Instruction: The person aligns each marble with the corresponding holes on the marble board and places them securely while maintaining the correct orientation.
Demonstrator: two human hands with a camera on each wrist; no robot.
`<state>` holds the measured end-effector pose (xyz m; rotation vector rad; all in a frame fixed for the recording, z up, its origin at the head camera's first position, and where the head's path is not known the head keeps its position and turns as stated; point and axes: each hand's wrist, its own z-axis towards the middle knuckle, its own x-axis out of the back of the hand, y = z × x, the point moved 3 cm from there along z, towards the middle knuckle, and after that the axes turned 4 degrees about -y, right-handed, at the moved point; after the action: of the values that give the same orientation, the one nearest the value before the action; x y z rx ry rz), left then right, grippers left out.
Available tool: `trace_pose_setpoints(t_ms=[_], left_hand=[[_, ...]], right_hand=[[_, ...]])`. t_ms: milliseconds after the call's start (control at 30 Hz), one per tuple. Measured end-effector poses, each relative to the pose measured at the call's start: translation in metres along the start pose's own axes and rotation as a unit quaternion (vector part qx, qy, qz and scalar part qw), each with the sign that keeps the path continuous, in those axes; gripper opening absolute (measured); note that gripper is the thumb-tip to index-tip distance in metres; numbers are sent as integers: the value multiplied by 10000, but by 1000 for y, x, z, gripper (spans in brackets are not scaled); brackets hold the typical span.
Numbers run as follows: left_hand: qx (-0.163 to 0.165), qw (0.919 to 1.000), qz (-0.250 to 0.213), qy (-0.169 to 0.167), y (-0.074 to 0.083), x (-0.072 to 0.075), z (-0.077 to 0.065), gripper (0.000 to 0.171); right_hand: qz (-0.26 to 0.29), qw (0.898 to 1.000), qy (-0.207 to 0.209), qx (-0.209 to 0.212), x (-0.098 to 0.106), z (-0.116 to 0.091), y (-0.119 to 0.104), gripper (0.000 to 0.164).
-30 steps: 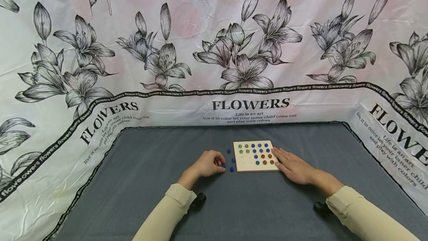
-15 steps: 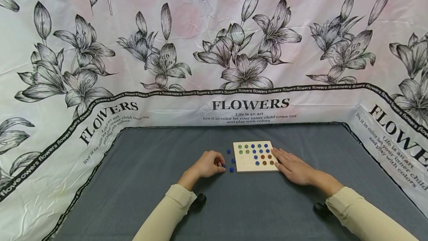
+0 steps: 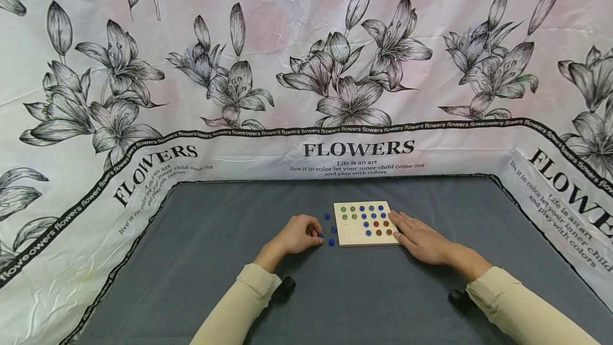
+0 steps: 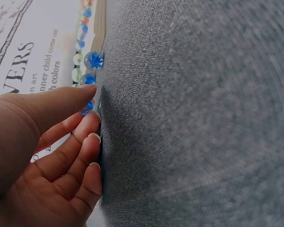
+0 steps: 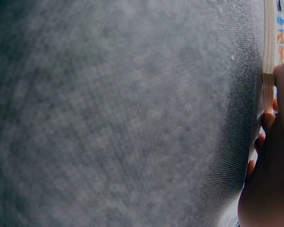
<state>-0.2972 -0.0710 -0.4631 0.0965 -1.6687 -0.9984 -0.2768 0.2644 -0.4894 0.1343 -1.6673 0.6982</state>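
Note:
My left hand (image 3: 298,234) is low over the table, left of a wooden marble board (image 3: 351,240). Its thumb and index finger pinch a blue marble (image 4: 87,108), partly hidden by the thumb in the left wrist view. Between this hand and the board lie three loose blue marbles: a far one (image 3: 328,216), a middle one (image 3: 334,229) and a near one (image 3: 332,242). Green, blue and amber marbles sit in rows on the board, and bare hollows show at its near left. My right hand (image 3: 422,239) rests with extended fingers along the board's right edge.
A grey cloth (image 3: 354,292) covers the table. White flower-printed fabric (image 3: 258,156) rises behind it and at both sides. Each wrist carries a dark camera, one at the left cuff (image 3: 286,287) and one at the right (image 3: 461,298).

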Motion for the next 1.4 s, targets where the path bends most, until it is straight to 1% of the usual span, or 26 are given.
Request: trace_pose_setpoints(t_ms=[367,500,600,667,833,967,1200,1400], left_hand=[[-54,9999,-101,100,2,3,-1,11],[-22,9998,-148,104,3,4,-1,12],[1,9997,-204,105,3,5,-1,12],[-47,9997,-194,121,4,5,0,12],[-176,9995,-212,151,7,4,1,10],[-211,9992,-309,174,11,5,2,10],[-161,9991,-350,198,16,3,5,11],[-187,9988,-396,207,20,1,9,11]], right_hand=[[49,9999,-69,-66,1,-1,-1,64],[41,9999,-70,-69,1,-1,-1,64],[58,10000,-43,-44,1,-1,-1,64],[76,10000,-20,-10,1,-1,-1,63],[72,9999,12,76,1,0,0,61],[68,10000,11,70,0,1,1,61],[38,10000,-2,68,-1,1,2,62],[11,10000,14,62,-1,1,4,62]])
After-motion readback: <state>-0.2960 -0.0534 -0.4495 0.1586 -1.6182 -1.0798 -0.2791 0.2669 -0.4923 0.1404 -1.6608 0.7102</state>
